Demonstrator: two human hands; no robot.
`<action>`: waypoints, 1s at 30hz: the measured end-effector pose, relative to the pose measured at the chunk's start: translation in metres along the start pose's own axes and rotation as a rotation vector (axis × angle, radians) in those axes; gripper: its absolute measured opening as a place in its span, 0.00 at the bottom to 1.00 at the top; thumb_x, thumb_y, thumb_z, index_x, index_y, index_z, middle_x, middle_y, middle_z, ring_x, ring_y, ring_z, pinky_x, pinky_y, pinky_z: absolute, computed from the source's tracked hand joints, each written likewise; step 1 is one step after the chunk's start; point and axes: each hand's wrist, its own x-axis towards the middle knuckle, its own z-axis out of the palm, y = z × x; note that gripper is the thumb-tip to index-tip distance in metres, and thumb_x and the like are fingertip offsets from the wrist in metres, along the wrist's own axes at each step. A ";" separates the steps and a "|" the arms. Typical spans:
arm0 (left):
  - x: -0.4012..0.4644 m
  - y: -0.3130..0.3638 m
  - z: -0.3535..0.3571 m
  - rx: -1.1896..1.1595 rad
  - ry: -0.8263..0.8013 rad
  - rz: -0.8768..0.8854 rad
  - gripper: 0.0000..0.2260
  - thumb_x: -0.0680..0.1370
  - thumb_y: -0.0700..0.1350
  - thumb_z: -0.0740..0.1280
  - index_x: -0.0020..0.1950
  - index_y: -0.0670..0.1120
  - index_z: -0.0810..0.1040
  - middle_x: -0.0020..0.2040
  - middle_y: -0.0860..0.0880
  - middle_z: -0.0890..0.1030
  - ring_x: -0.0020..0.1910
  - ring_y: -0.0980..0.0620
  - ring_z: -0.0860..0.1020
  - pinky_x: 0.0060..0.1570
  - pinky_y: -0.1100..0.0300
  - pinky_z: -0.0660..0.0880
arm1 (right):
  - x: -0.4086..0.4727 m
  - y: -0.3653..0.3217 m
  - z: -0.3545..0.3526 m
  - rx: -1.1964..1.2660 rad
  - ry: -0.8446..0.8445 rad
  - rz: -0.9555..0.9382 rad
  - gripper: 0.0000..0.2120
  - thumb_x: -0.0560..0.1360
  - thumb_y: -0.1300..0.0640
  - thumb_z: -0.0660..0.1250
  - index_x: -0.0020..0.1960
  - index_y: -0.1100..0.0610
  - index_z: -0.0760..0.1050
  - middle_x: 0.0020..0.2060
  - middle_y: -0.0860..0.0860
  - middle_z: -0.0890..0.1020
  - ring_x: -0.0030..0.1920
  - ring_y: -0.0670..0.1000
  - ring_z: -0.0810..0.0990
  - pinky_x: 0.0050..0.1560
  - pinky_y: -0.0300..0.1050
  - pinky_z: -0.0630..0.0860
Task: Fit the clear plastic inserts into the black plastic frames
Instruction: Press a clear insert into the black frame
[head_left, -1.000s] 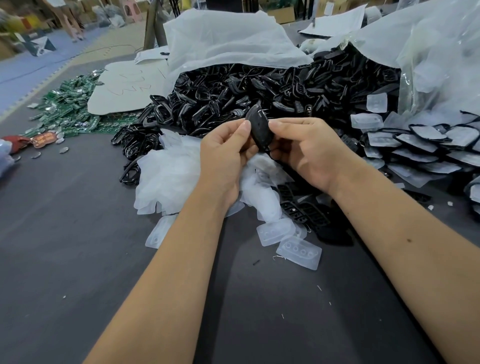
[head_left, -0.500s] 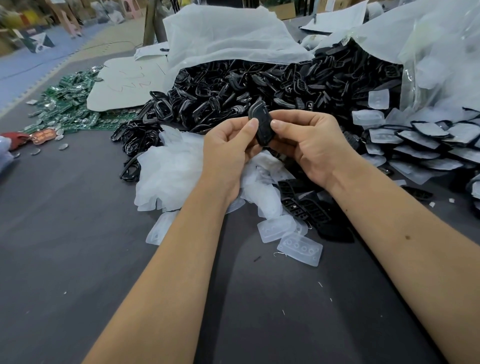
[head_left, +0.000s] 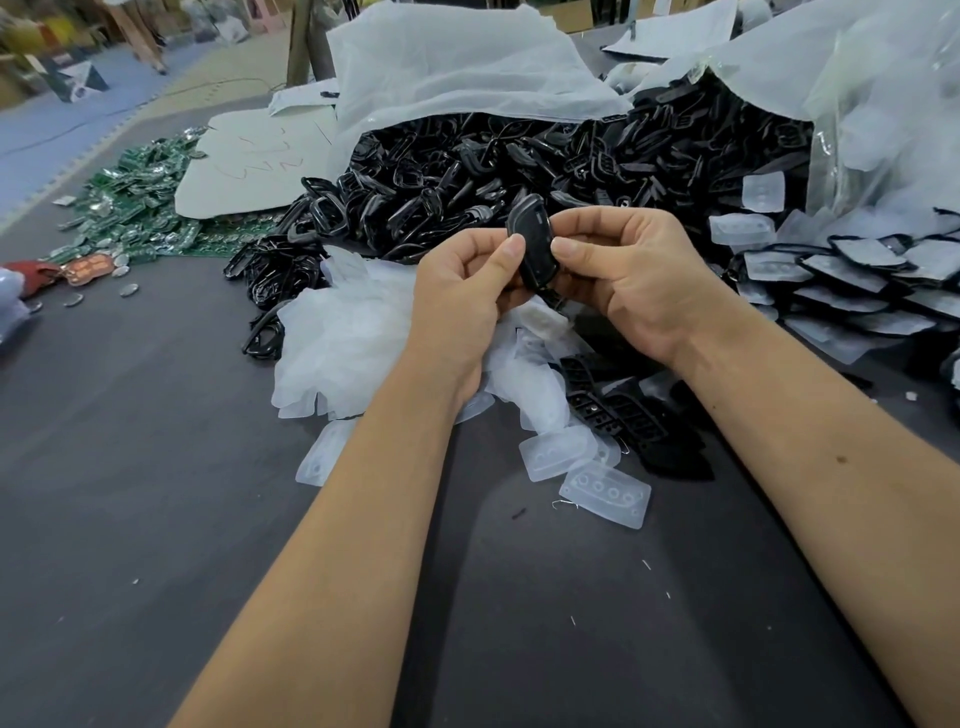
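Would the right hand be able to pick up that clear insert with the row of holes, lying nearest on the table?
Probably yes, but not at once. The clear insert lies uncovered on the table, below the right hand. That hand and the left hand both pinch a black frame, so it must let go first.

Glossy black plastic frames (head_left: 519, 171); frosted clear inserts (head_left: 605, 493); matt grey tabletop (head_left: 156, 519).
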 end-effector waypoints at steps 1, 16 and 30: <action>0.000 0.000 -0.001 -0.021 -0.001 -0.003 0.04 0.83 0.35 0.67 0.53 0.39 0.82 0.42 0.44 0.86 0.42 0.48 0.84 0.45 0.52 0.82 | 0.000 -0.001 -0.001 -0.011 -0.008 0.003 0.08 0.78 0.71 0.69 0.49 0.60 0.83 0.40 0.55 0.86 0.42 0.52 0.84 0.48 0.44 0.81; -0.002 -0.001 0.000 0.004 -0.016 0.034 0.10 0.82 0.29 0.65 0.58 0.40 0.80 0.47 0.43 0.85 0.48 0.45 0.84 0.55 0.49 0.82 | -0.001 0.004 -0.002 -0.173 -0.027 -0.164 0.13 0.76 0.75 0.69 0.56 0.63 0.82 0.46 0.56 0.87 0.48 0.51 0.86 0.53 0.45 0.83; 0.000 -0.002 -0.003 0.745 0.089 0.333 0.10 0.75 0.32 0.71 0.49 0.45 0.85 0.45 0.51 0.84 0.44 0.55 0.81 0.45 0.61 0.77 | -0.007 -0.002 0.006 -1.057 -0.027 -0.671 0.19 0.69 0.74 0.64 0.52 0.60 0.85 0.46 0.51 0.87 0.49 0.49 0.85 0.52 0.46 0.81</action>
